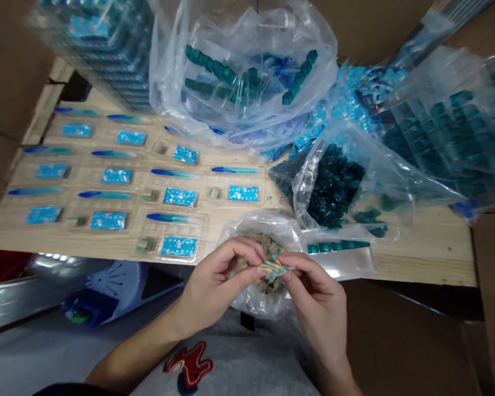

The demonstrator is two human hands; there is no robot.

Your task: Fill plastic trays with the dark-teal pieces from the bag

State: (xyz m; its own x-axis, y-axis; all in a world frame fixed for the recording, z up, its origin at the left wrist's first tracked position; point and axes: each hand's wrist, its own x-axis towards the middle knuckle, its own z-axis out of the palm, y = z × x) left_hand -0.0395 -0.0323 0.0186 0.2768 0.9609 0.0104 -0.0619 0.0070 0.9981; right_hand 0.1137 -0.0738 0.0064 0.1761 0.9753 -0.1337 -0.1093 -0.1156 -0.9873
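Between my two hands is a small bunch of thin striped pieces, green, yellow and orange; what they are made of I cannot tell. My left hand pinches their left side with thumb and fingertips. On the other side, the thumb and fingers of my right hand are closed on them. Right below lies an open clear plastic bag of similar striped bits, partly hidden by my hands. Left of it, a clear tray holds a blue pen, a blue patterned packet and a small striped block.
Several similar trays stand in rows on the wooden table. A tall tray stack rises at back left. A large clear bag and a bag of dark teal pieces lie behind. Blue packets are heaped at back right.
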